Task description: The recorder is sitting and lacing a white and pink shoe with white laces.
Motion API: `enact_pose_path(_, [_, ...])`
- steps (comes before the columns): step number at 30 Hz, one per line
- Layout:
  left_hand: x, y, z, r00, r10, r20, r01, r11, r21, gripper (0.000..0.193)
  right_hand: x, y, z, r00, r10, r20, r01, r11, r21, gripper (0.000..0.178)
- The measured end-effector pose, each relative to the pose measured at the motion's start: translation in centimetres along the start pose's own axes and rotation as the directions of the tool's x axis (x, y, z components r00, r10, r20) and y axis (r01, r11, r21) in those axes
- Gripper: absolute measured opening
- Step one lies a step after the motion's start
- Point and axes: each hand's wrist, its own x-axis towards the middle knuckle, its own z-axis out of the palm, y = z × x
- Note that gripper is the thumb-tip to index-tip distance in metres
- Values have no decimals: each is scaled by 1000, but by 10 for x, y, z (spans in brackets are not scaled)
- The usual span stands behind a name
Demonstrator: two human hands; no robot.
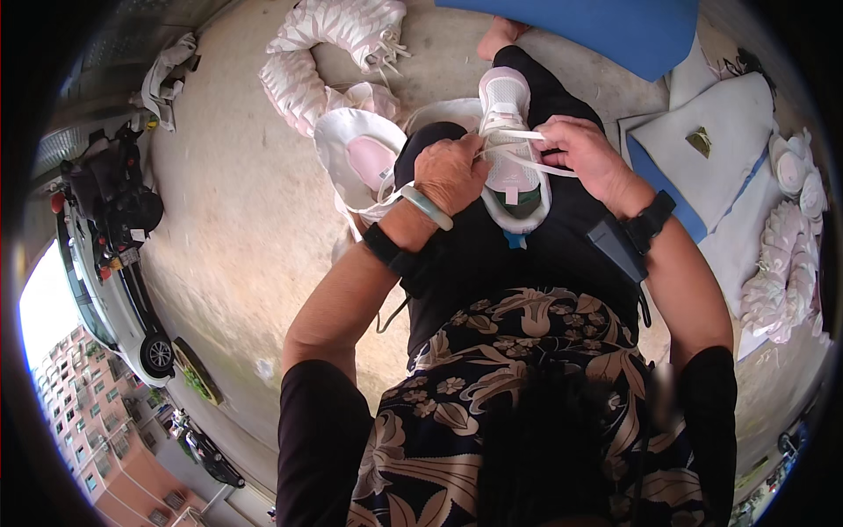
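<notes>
A white and pale pink sneaker (507,90) lies on my lap between my thighs, its toe pointing away from me and its opening facing me. White shoelaces (525,135) cross over its tongue. My left hand (450,172) is closed at the left side of the eyelets, pinching a lace at its fingertips. On the other side, my right hand (587,156) grips a lace between thumb and fingers, with a loose length trailing beneath it. Just left of my left hand is another white shoe upper (332,146) with a pink inside.
A curved row of nested pink-and-white shoe uppers (294,83) lies at the far left. More uppers (777,272) are piled at the right, near a white sheet (733,119) with blue beneath. A blue panel (606,31) is ahead. Off left stand a car (123,303) and a dark scooter (110,198).
</notes>
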Motion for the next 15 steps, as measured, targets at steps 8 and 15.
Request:
enact_pose_path(8, [-2,3,6,998,28,-53,-26,999,32,19,12,17,3,973,-212,-87,78,662,-746,29])
enact_pose_path(15, [-1,8,-2,996,-57,-75,48,992,-118,13,22,13,1,975,-100,-198,-57,749,-660,21])
